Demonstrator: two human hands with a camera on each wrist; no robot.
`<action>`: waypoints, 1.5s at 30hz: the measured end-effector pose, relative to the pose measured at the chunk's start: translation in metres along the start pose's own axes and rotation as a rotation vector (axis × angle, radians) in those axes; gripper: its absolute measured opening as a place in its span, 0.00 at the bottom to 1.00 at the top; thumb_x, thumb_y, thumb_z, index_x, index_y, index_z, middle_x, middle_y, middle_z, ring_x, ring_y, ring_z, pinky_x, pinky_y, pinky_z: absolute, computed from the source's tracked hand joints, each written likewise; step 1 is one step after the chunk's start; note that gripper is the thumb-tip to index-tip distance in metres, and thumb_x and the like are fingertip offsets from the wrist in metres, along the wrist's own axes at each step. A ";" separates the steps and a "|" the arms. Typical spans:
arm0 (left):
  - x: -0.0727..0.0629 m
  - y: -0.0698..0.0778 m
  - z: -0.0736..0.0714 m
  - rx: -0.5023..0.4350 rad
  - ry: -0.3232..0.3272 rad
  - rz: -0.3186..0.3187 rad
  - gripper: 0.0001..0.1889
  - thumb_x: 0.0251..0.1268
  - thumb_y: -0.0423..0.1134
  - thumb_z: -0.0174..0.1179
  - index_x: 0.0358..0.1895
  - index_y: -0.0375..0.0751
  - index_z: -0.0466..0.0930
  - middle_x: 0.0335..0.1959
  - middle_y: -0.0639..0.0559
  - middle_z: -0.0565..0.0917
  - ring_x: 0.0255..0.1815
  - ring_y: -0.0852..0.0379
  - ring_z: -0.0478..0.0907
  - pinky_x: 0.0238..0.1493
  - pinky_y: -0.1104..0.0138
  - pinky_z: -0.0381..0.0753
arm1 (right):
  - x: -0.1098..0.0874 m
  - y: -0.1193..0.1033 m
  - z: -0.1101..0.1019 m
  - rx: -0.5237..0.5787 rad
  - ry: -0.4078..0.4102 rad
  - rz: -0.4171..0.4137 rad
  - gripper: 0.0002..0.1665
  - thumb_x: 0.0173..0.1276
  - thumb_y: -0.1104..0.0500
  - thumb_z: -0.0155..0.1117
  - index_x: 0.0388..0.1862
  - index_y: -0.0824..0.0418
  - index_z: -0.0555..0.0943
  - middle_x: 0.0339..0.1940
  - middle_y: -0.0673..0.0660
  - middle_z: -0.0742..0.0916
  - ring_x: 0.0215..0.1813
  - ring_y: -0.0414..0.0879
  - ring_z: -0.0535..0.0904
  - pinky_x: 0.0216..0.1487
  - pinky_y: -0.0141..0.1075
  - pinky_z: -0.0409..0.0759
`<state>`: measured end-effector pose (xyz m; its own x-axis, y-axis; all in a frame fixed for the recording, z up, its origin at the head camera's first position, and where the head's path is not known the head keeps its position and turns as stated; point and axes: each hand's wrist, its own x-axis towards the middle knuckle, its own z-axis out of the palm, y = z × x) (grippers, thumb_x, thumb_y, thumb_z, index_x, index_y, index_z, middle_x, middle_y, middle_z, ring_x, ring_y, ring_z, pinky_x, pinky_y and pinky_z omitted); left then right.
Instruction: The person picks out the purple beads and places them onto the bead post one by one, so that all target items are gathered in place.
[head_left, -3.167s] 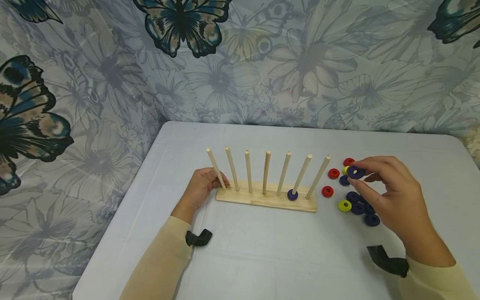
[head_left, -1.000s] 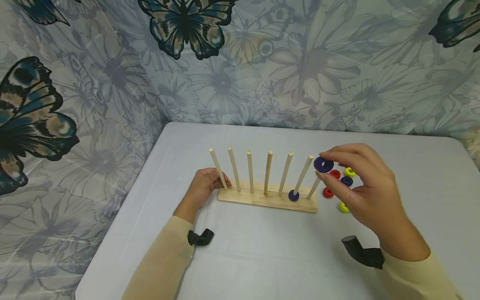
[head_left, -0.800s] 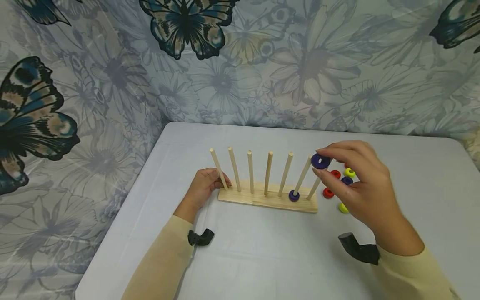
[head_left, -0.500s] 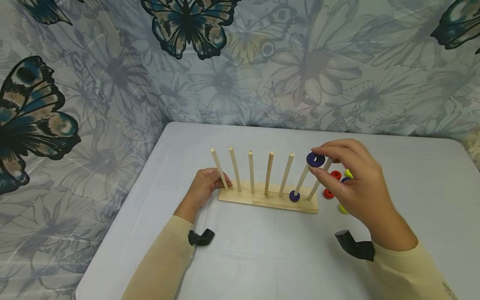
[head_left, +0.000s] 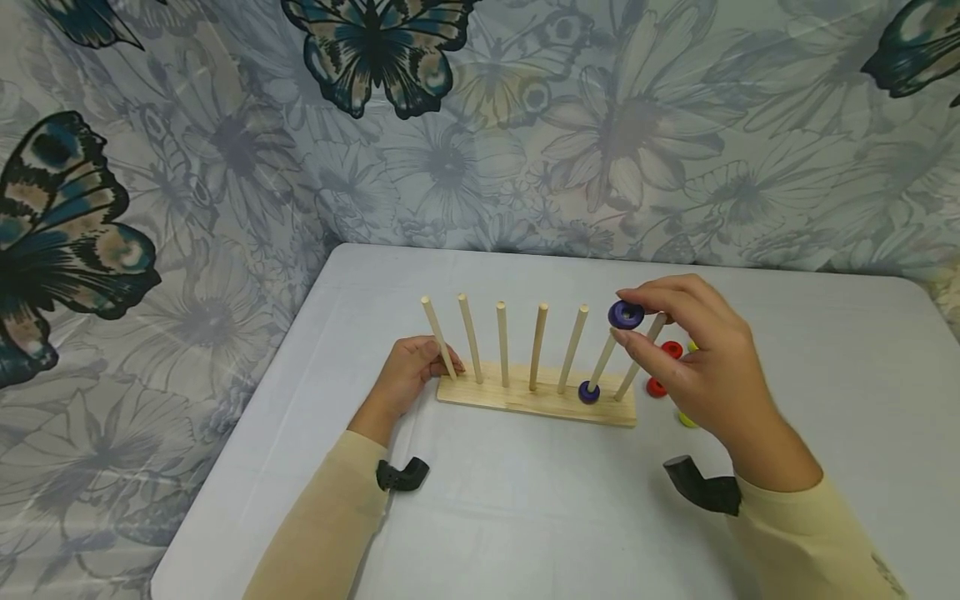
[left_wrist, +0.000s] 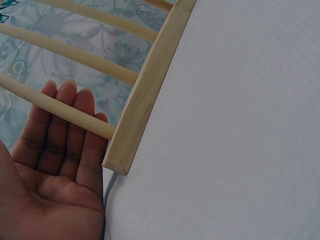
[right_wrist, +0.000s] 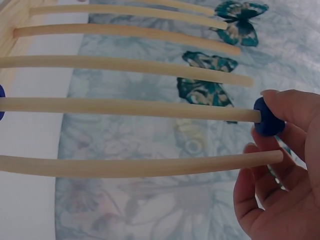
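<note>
A wooden peg stand (head_left: 536, 406) with a row of upright pegs rests on the white table. My left hand (head_left: 399, 377) is at its left end, fingers behind the outermost peg; in the left wrist view the left hand (left_wrist: 60, 195) has its palm showing and its fingers extended beside the base's end. Thumb and forefinger of my right hand (head_left: 708, 358) pinch a dark blue ring (head_left: 627, 326) at the tip of the second peg from the right. The right wrist view has this ring (right_wrist: 269, 120) touching the peg's end; how far it is on is unclear. Another blue ring (head_left: 588, 397) sits at that peg's foot.
Red rings (head_left: 656, 388) and a yellow ring (head_left: 687, 420) lie right of the stand, partly behind my right hand, which hides other loose rings. The rightmost peg (head_left: 633, 367) stands close to my right fingers. A butterfly-patterned curtain (head_left: 480, 167) hangs behind the table.
My right hand has carried the blue ring left from above the loose rings to the second peg from the right, tipping it slightly. The left hand has stayed at the stand's end.
</note>
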<state>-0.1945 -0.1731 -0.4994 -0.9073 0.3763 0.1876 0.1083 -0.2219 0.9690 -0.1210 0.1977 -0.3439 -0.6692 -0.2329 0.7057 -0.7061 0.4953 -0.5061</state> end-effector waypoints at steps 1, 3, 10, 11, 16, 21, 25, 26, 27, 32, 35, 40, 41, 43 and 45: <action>0.000 0.000 0.000 0.001 -0.001 -0.001 0.40 0.69 0.69 0.66 0.39 0.24 0.88 0.37 0.47 0.91 0.40 0.54 0.90 0.46 0.63 0.90 | 0.000 0.000 0.001 0.004 -0.002 0.013 0.28 0.79 0.47 0.74 0.58 0.71 0.88 0.52 0.63 0.87 0.57 0.43 0.80 0.55 0.26 0.77; 0.000 -0.001 -0.001 0.006 -0.002 -0.001 0.42 0.69 0.69 0.66 0.40 0.20 0.86 0.37 0.47 0.91 0.40 0.54 0.90 0.46 0.63 0.90 | -0.001 0.000 0.002 0.007 -0.003 0.032 0.22 0.71 0.61 0.81 0.58 0.71 0.88 0.52 0.63 0.87 0.57 0.42 0.79 0.56 0.26 0.76; 0.000 0.001 0.001 0.017 0.004 -0.009 0.47 0.68 0.70 0.66 0.41 0.14 0.82 0.37 0.47 0.91 0.40 0.54 0.90 0.46 0.63 0.90 | -0.006 0.004 0.007 0.018 0.022 0.047 0.31 0.50 0.78 0.82 0.56 0.69 0.89 0.50 0.62 0.88 0.51 0.45 0.80 0.50 0.27 0.75; 0.000 0.001 0.001 0.016 0.002 -0.006 0.46 0.69 0.70 0.66 0.41 0.16 0.83 0.37 0.47 0.91 0.40 0.54 0.90 0.47 0.63 0.90 | -0.006 0.005 0.006 0.022 0.018 0.047 0.30 0.51 0.78 0.82 0.56 0.70 0.89 0.50 0.62 0.88 0.51 0.46 0.80 0.51 0.27 0.75; 0.000 0.002 0.001 0.012 -0.005 0.008 0.47 0.70 0.69 0.65 0.42 0.12 0.80 0.37 0.48 0.91 0.41 0.55 0.90 0.47 0.63 0.90 | -0.005 0.005 0.004 0.061 -0.001 0.053 0.27 0.55 0.76 0.81 0.56 0.71 0.88 0.50 0.60 0.88 0.51 0.46 0.80 0.50 0.28 0.76; 0.000 0.003 0.001 0.013 -0.005 0.004 0.50 0.70 0.69 0.65 0.43 0.08 0.77 0.37 0.49 0.91 0.41 0.55 0.90 0.47 0.63 0.90 | -0.005 0.003 0.002 0.101 -0.011 0.087 0.27 0.56 0.80 0.79 0.56 0.71 0.88 0.50 0.58 0.88 0.50 0.44 0.80 0.49 0.29 0.77; 0.000 0.001 0.000 0.006 -0.001 -0.004 0.49 0.69 0.69 0.65 0.43 0.10 0.78 0.37 0.48 0.91 0.40 0.55 0.90 0.47 0.63 0.90 | -0.006 0.003 0.000 0.136 -0.022 0.122 0.24 0.60 0.81 0.76 0.57 0.73 0.87 0.51 0.59 0.88 0.50 0.46 0.80 0.48 0.28 0.79; 0.000 0.001 0.000 0.004 -0.001 -0.004 0.49 0.69 0.69 0.65 0.42 0.10 0.79 0.37 0.48 0.91 0.40 0.55 0.90 0.47 0.63 0.90 | -0.006 0.003 0.000 0.167 -0.013 0.123 0.23 0.61 0.82 0.74 0.56 0.74 0.87 0.51 0.61 0.88 0.50 0.47 0.80 0.48 0.29 0.79; 0.000 0.001 0.000 0.004 -0.002 -0.002 0.48 0.70 0.69 0.65 0.42 0.10 0.79 0.37 0.48 0.91 0.40 0.55 0.90 0.47 0.63 0.90 | -0.007 0.003 0.000 0.195 -0.001 0.126 0.23 0.62 0.82 0.73 0.56 0.74 0.86 0.51 0.61 0.88 0.49 0.48 0.80 0.48 0.29 0.80; 0.000 0.000 0.000 0.005 -0.012 0.008 0.48 0.71 0.69 0.65 0.42 0.10 0.79 0.37 0.48 0.91 0.40 0.55 0.90 0.47 0.63 0.90 | -0.013 0.007 0.001 0.388 0.064 0.129 0.20 0.64 0.84 0.66 0.55 0.78 0.85 0.50 0.67 0.86 0.49 0.52 0.80 0.50 0.31 0.81; 0.000 0.000 0.000 0.007 -0.013 0.003 0.50 0.70 0.69 0.65 0.42 0.09 0.78 0.37 0.48 0.91 0.40 0.55 0.90 0.47 0.63 0.90 | -0.017 0.010 -0.002 0.481 0.076 0.160 0.17 0.70 0.82 0.62 0.57 0.80 0.84 0.52 0.67 0.86 0.51 0.53 0.81 0.50 0.31 0.82; 0.000 0.000 0.000 0.011 -0.008 -0.002 0.51 0.69 0.70 0.65 0.43 0.08 0.76 0.36 0.48 0.91 0.40 0.55 0.90 0.47 0.63 0.90 | -0.023 0.014 -0.010 0.550 0.059 0.189 0.18 0.86 0.69 0.51 0.62 0.79 0.82 0.57 0.67 0.85 0.54 0.55 0.80 0.56 0.34 0.79; 0.000 0.000 0.000 0.012 -0.008 -0.001 0.51 0.69 0.70 0.65 0.43 0.08 0.77 0.37 0.48 0.91 0.40 0.55 0.90 0.47 0.63 0.90 | -0.024 0.015 -0.010 0.581 0.056 0.182 0.20 0.88 0.66 0.49 0.63 0.79 0.81 0.58 0.67 0.85 0.56 0.55 0.80 0.59 0.35 0.78; 0.000 0.000 0.000 0.012 -0.007 -0.001 0.50 0.70 0.70 0.65 0.43 0.08 0.77 0.37 0.48 0.91 0.41 0.55 0.90 0.47 0.63 0.90 | -0.026 0.017 -0.011 0.660 0.054 0.165 0.23 0.91 0.62 0.45 0.64 0.79 0.81 0.60 0.68 0.84 0.60 0.56 0.78 0.62 0.37 0.76; 0.000 0.000 0.000 0.010 -0.008 0.000 0.50 0.70 0.69 0.65 0.43 0.08 0.77 0.37 0.48 0.91 0.41 0.55 0.90 0.47 0.63 0.90 | -0.028 0.020 -0.012 0.753 0.059 0.147 0.25 0.92 0.60 0.43 0.65 0.79 0.80 0.61 0.68 0.83 0.63 0.57 0.77 0.64 0.37 0.75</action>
<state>-0.1945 -0.1730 -0.4993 -0.9039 0.3837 0.1892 0.1129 -0.2126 0.9706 -0.1138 0.2238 -0.3677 -0.7696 -0.1535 0.6197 -0.5922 -0.1911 -0.7828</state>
